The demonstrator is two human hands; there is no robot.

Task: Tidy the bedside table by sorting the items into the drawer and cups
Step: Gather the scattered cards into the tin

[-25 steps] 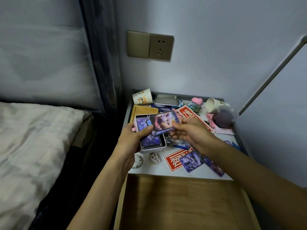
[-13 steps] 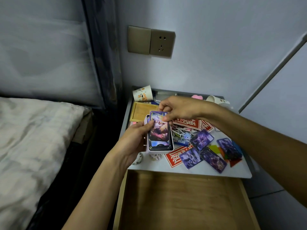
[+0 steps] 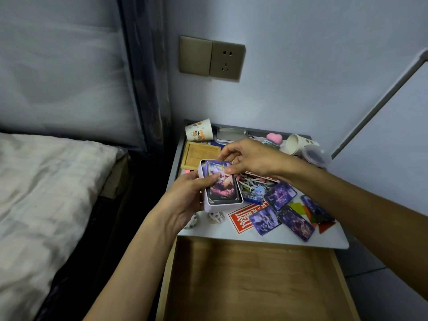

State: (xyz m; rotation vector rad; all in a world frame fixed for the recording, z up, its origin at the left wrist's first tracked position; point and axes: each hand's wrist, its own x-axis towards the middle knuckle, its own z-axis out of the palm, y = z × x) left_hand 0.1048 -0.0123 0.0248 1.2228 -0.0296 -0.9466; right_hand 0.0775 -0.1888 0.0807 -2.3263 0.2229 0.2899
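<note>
Head view: your left hand (image 3: 185,195) gripped white card box (image 3: 222,206) at 9 o'clock of bedside table (image 3: 220,233); right hand (image 3: 251,158) pinched top card (image 3: 222,185), seating it on stack. Card-gathering step. Next, probably: pick loose purple cards (image 3: 280,195) at 4 o'clock, then box into open drawer (image 3: 254,286).

A brass-coloured switch and socket plate (image 3: 212,57) sits on the pale wall (image 3: 312,66) at twelve o'clock. A rumpled white bedsheet (image 3: 46,181) fills nine o'clock, with a dark curtain (image 3: 143,77) at eleven. A grey rail (image 3: 379,103) slants at two o'clock.
</note>
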